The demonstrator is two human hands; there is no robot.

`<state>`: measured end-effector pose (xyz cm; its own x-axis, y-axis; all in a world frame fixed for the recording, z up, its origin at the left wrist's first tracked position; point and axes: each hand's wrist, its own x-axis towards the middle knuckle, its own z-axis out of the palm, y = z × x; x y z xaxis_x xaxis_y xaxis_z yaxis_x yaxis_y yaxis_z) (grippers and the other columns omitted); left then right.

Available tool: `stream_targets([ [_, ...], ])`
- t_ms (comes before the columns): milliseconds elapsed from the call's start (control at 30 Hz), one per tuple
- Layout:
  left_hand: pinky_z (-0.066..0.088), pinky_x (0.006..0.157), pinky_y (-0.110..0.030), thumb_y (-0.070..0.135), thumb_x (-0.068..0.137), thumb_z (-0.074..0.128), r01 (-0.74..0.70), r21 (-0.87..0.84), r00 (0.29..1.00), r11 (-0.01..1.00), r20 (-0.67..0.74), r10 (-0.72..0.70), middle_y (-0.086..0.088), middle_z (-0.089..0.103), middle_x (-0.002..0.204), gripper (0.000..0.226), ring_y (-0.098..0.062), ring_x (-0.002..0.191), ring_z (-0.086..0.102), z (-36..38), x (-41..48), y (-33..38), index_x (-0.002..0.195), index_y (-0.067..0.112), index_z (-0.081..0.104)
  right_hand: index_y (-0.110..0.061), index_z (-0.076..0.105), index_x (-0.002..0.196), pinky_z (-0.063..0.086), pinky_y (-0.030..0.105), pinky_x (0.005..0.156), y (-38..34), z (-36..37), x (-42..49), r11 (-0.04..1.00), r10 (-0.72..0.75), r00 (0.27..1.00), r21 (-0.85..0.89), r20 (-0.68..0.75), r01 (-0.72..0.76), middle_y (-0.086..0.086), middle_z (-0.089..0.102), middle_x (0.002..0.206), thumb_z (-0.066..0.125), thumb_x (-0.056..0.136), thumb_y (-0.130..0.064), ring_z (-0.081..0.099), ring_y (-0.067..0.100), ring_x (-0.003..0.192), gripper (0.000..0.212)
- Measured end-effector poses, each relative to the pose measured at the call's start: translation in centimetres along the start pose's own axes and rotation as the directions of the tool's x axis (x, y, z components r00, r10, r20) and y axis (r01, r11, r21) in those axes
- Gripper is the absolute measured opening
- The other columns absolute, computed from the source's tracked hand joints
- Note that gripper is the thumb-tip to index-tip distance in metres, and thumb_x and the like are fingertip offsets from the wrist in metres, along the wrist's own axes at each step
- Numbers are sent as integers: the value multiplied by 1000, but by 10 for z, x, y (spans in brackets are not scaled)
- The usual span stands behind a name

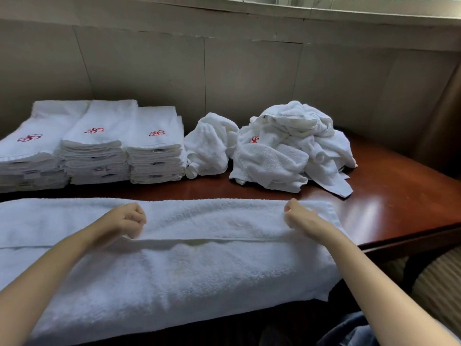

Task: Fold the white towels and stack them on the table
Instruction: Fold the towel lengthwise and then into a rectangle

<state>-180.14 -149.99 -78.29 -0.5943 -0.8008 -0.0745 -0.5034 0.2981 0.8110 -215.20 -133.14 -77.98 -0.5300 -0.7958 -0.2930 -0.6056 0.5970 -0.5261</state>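
Both my hands hold the folded flap of the white towel spread along the table: left hand curled round it, right hand pinching it; the towel's left end is cut off.

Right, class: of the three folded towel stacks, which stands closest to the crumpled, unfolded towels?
The right-hand stack; a crumpled towel lies right beside it, while the middle stack and left-hand stack sit farther off.
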Motion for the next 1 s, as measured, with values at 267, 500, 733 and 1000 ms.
stream_targets([
  [267, 14, 110, -59, 65, 93, 24, 411, 616, 912, 673, -262, -317, 4, 9, 159, 59, -24, 144, 14, 5, 20, -30, 147, 43, 18, -52, -4, 145, -5, 75, 100, 1, 24, 49, 912, 13, 992, -404, -122, -62, -4, -9, 160, 5, 74, -87, -10, 42, 143, 79],
  [500, 3, 108, -68, 80, 82, 10, 487, 630, 873, 605, -332, -357, 9, -11, 160, 76, -25, 147, -5, -1, 28, -46, 148, 46, -7, -49, 18, 139, 1, 74, 101, 0, 23, 93, 895, -110, 978, -447, -178, 20, -4, 13, 157, 5, 78, -81, 2, 42, 142, 70],
  [733, 0, 112, -63, 74, 88, 16, 423, 644, 906, 637, -288, -311, 8, -7, 160, 72, -21, 148, -5, -17, 37, -46, 150, 42, 0, -23, 50, 123, 28, 59, 100, -10, 21, 86, 908, -174, 915, -419, -364, 6, 8, 46, 137, 29, 95, -49, 41, 40, 124, 43],
  [1000, 16, 112, -28, 74, 85, 22, -195, 724, 980, 662, 123, 155, 15, 11, 157, 66, -8, 142, 21, 0, -75, -37, 145, 45, 27, -5, 68, 72, 54, 36, 58, -42, 72, -16, 352, -936, 286, -605, -207, 714, 10, 65, 69, 76, 63, 3, 62, 32, 62, 14],
])
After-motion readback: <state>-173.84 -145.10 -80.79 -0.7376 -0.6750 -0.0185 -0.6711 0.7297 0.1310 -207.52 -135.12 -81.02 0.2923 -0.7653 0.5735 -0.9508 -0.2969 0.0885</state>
